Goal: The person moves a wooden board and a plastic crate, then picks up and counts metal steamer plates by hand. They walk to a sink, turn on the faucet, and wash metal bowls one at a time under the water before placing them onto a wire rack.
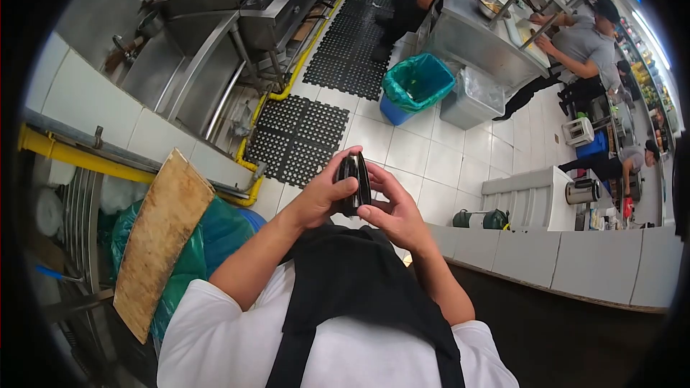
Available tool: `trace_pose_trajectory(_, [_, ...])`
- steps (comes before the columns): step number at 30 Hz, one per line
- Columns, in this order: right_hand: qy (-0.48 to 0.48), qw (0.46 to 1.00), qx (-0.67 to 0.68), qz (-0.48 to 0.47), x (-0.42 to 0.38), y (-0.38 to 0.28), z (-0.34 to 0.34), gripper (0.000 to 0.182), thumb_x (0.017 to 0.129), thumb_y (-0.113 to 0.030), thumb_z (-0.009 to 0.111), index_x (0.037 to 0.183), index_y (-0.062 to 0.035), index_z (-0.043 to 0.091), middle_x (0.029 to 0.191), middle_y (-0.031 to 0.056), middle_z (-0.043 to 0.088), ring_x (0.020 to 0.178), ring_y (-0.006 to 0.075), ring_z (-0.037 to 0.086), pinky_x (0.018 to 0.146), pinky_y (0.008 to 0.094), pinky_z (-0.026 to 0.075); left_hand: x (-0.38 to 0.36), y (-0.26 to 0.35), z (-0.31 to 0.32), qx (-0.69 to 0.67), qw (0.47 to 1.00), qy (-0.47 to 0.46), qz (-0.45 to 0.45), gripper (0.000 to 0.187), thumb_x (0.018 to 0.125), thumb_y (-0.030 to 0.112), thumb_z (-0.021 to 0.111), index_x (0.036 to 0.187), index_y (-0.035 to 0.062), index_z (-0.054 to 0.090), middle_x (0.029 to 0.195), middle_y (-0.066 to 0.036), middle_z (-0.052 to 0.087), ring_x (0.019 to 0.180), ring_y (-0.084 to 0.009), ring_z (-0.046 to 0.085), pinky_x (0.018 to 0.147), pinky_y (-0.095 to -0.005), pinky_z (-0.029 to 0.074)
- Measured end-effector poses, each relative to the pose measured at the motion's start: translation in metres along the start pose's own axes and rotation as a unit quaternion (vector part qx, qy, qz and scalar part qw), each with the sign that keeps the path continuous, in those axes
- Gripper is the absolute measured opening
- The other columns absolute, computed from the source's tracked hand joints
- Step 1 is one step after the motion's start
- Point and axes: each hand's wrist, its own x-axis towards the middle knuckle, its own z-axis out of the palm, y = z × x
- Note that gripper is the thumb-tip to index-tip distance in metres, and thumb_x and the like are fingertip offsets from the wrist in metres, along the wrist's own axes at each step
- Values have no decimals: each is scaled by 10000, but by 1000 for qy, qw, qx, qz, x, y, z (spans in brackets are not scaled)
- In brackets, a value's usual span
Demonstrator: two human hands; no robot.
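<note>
In front of my apron (359, 273) I hold a small black folding case (350, 176), wallet-like in shape, with a light edge showing between its two halves. My left hand (322, 192) is closed round its left half, thumb lying across the near face. On the other side, my right hand (397, 215) grips the right half, with the thumb at the lower edge and the fingers behind. The case stands on edge above the tiled floor (406, 151), its halves slightly parted. I cannot tell what is inside it.
A stained board (162, 244) leans by green bags at my left. Ahead stand a stove (287, 0), black floor mats (295, 136), a blue bin (395, 111) with a green liner and a grey bin (471, 104). Co-workers (586, 39) stand around a steel counter (467, 36).
</note>
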Motion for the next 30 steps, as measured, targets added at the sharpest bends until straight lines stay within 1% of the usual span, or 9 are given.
trace_pose_trajectory(2, [16,999,21,29,-1,-8,5,659,821,-149,677,1391,-83,354,1323,95,453,1151,243,501,889,363,490,-1,-4,-1,96,995,34,-1,968,730,492,743,1429,78,217,1173,-96,507,1067,-209,533,917,-344,459])
trace_pose_trajectory(3, [15,999,20,30,-1,-8,6,659,821,-149,677,1391,-83,354,1323,95,453,1151,243,501,889,363,490,0,-12,-5,92,995,38,8,906,745,503,722,1414,114,252,1195,-106,443,1060,-180,531,788,-313,534])
trace_pose_trajectory(10, [86,988,126,14,-8,-5,18,601,852,-7,593,1394,-71,341,1269,147,489,1024,196,579,817,298,508,-3,-19,-11,74,994,75,9,839,760,536,692,1373,113,307,1133,-95,483,1021,-183,554,757,-335,550])
trace_pose_trajectory(12, [147,989,35,-7,-10,-12,25,463,873,-10,575,1307,-26,418,1252,151,500,1028,197,584,826,293,512,-4,-17,-8,59,994,93,-5,777,788,499,689,1343,99,322,1108,-100,499,990,-185,562,734,-350,555])
trace_pose_trajectory(13, [145,989,33,-3,-9,-9,26,463,873,-10,575,1307,-26,418,1252,151,500,1028,197,584,826,293,512,-5,-16,-6,43,992,115,-26,752,801,480,684,1334,92,321,1109,-105,498,981,-187,563,725,-364,555])
trace_pose_trajectory(18, [127,955,-258,-76,-1,-5,31,232,846,-37,621,1072,-32,566,1224,164,526,1013,234,606,749,312,563,-4,-22,-6,-21,981,179,-66,710,809,450,687,1288,91,305,1113,-114,494,1002,-213,551,700,-427,557])
trace_pose_trajectory(26, [203,880,-429,-22,12,-3,55,188,774,-95,702,889,-44,562,1115,173,579,831,291,639,663,344,542,2,-26,-22,-50,977,192,-76,744,789,450,711,1278,84,286,1138,-120,470,1000,-209,549,680,-403,563])
trace_pose_trajectory(28, [210,865,-455,-12,12,-1,57,181,767,-94,702,858,-48,553,1088,171,589,798,296,635,643,351,532,6,-35,-24,-39,978,200,-50,642,837,499,632,1228,79,345,1091,-92,502,956,-185,564,694,-382,559])
trace_pose_trajectory(30, [202,856,-474,-41,13,-1,55,167,758,-78,695,837,-44,552,1052,173,602,775,296,629,625,356,521,10,-36,-29,-126,984,121,-32,528,889,555,512,1131,93,429,993,-49,546,883,-154,580,699,-347,552])
